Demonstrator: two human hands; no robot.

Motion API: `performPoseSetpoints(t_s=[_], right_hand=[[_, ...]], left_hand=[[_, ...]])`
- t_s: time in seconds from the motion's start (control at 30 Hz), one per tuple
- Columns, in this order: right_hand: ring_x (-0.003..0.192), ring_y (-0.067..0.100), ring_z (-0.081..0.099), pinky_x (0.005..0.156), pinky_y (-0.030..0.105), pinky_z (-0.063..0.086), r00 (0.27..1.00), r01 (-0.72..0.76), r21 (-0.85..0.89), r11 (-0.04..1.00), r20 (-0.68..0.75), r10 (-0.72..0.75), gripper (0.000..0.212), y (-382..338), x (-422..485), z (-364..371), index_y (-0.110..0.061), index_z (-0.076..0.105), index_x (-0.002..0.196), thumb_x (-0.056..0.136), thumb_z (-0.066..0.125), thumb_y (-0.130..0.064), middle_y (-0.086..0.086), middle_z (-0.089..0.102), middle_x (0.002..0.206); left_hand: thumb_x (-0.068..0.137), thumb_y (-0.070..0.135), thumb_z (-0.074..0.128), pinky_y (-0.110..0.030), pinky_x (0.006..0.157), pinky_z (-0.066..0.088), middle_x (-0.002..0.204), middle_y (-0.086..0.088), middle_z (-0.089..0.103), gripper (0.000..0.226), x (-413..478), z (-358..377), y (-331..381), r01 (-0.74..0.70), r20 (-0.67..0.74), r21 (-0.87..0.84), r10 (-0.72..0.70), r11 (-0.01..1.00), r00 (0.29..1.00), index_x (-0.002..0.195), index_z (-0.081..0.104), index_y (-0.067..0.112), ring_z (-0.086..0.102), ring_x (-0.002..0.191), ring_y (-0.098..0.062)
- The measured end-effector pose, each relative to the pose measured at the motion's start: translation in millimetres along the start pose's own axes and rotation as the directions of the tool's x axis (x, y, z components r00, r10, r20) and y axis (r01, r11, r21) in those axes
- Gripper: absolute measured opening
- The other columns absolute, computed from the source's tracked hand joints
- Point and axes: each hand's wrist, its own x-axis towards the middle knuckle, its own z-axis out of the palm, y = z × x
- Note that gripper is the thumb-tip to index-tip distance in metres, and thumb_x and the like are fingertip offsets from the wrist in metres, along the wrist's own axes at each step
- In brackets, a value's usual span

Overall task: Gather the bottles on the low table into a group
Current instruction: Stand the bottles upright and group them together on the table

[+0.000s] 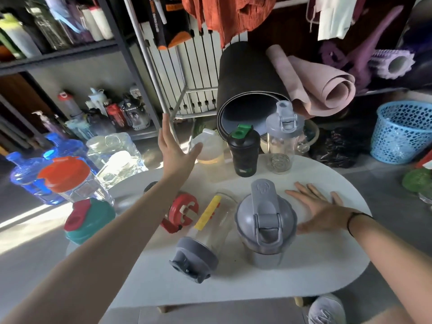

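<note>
On the white oval low table [315, 265] stand several bottles. A big grey-lidded shaker [265, 220] is at the centre, a grey-capped clear bottle with a yellow strip [198, 244] beside it. A red-lidded bottle [183, 211] sits partly under my left arm. A teal-and-red capped bottle [87, 220] and an orange-lidded clear bottle [70, 181] are at the left end. At the far edge are a black shaker with green cap [243, 149], a clear grey-lidded shaker [281, 136] and a pale bottle [208, 148]. My left hand [174, 148] is open, stretched toward the pale bottle. My right hand [320, 209] lies flat and open next to the big shaker.
Blue and clear water jugs [58, 160] sit on the floor at left under a shelf of bottles [105, 111]. Rolled mats [252, 90] lean behind the table. A blue mesh basket [402, 132] stands at right. My shoe [327, 309] is by the near table edge.
</note>
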Motion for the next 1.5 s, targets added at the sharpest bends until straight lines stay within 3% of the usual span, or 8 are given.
performPoseSetpoints(t_s=[0.2, 0.3, 0.43, 0.73, 0.97, 1.13, 1.3, 1.5], right_hand=[[0.146, 0.008, -0.021, 0.114, 0.057, -0.008, 1.0, 0.0, -0.003, 1.0, -0.011, 0.0, 0.115, -4.0, -3.7, 0.0, -0.054, -0.004, 0.146, 0.056, 0.065, -0.074, -0.02, -0.023, 0.157], [0.146, 0.007, -0.021, 0.114, 0.057, -0.008, 1.0, -0.004, -0.001, 1.0, -0.016, 0.004, 0.116, -5.3, -4.3, -0.5, -0.055, -0.005, 0.145, 0.053, 0.063, -0.075, -0.02, -0.023, 0.157], [0.146, 0.006, -0.019, 0.114, 0.056, -0.006, 0.999, -0.015, -0.015, 1.0, -0.031, 0.015, 0.118, -4.9, -1.4, -0.3, -0.055, -0.004, 0.145, 0.047, 0.058, -0.077, -0.02, -0.022, 0.158], [0.137, -0.004, -0.021, 0.114, 0.055, -0.007, 0.999, -0.015, -0.004, 1.0, -0.052, 0.015, 0.119, -2.4, 1.7, 2.8, -0.058, -0.002, 0.144, 0.047, 0.065, -0.077, -0.023, -0.021, 0.157], [0.145, 0.004, -0.02, 0.114, 0.055, -0.009, 1.0, 0.0, 0.034, 0.999, -0.021, 0.001, 0.122, -1.5, -1.4, 0.6, -0.056, 0.0, 0.145, 0.041, 0.06, -0.078, -0.022, -0.02, 0.157], [0.146, 0.006, -0.02, 0.114, 0.055, -0.01, 1.0, 0.008, 0.058, 0.998, -0.012, -0.007, 0.125, -4.5, -4.6, -2.1, -0.056, 0.0, 0.145, 0.036, 0.057, -0.078, -0.022, -0.02, 0.158], [0.136, -0.004, -0.022, 0.114, 0.054, -0.01, 1.0, 0.0, 0.056, 0.998, -0.013, 0.001, 0.123, -6.5, -5.4, -3.1, -0.056, -0.001, 0.145, 0.036, 0.054, -0.072, -0.022, -0.02, 0.157], [0.134, -0.005, -0.025, 0.114, 0.055, -0.011, 1.0, 0.012, 0.034, 0.999, -0.008, -0.012, 0.119, -1.1, 0.5, -0.7, -0.058, -0.003, 0.143, 0.047, 0.065, -0.073, -0.031, -0.025, 0.145]], left_hand=[[0.086, -0.003, 0.045, -0.032, 0.097, 0.041, 0.151, -0.013, 0.035, 0.07, 3.1, -54.8, -12.7, 0.25, -0.136, 0.377, -0.214, 0.892, 0.967, 0.151, 0.028, 0.015, 0.043, 0.131, -0.029], [0.086, 0.004, 0.051, -0.032, 0.094, 0.045, 0.15, -0.011, 0.036, 0.067, -6.6, -74.2, -38.9, -0.127, 0.359, 0.793, -0.29, 0.596, 0.887, 0.147, 0.035, 0.025, 0.044, 0.131, -0.03], [0.08, 0.027, 0.068, -0.048, 0.113, 0.029, 0.161, 0.002, 0.012, 0.092, -22.1, -72.4, -68.6, -0.567, 0.626, 0.78, -0.324, 0.264, 0.71, 0.151, 0.011, 0.041, 0.015, 0.147, -0.028], [0.066, 0.03, 0.081, -0.035, 0.1, 0.048, 0.138, 0.008, 0.049, 0.088, -9.0, -70.1, -82.6, -0.601, 0.68, 0.694, -0.087, 0.396, 0.728, 0.14, 0.034, 0.034, 0.047, 0.127, -0.017], [0.057, -0.005, 0.086, -0.02, 0.073, 0.048, 0.098, 0.008, 0.062, 0.087, -8.2, -68.0, -67.5, 0.118, 0.17, 0.185, -0.15, 0.976, 0.974, 0.129, 0.042, 0.015, 0.064, 0.092, -0.011], [0.068, -0.004, 0.08, -0.028, 0.064, 0.053, 0.09, 0.006, 0.063, 0.053, 4.5, -54.5, -48.4, 0.254, 0.111, -0.219, -0.234, 0.942, 0.966, 0.099, 0.053, 0.029, 0.061, 0.077, -0.004], [0.074, -0.002, 0.071, -0.051, 0.086, 0.051, 0.097, 0.0, 0.061, 0.052, 23.0, -41.5, -65.1, 0.456, 0.142, -0.26, -0.433, 0.851, 0.89, 0.115, 0.047, 0.02, 0.06, 0.093, -0.023], [0.078, -0.007, 0.068, -0.046, 0.082, 0.053, 0.104, -0.006, 0.063, 0.055, 33.2, -23.9, -90.3, 0.469, 0.221, -0.271, -0.42, 0.84, 0.88, 0.123, 0.046, 0.015, 0.061, 0.094, -0.025]])
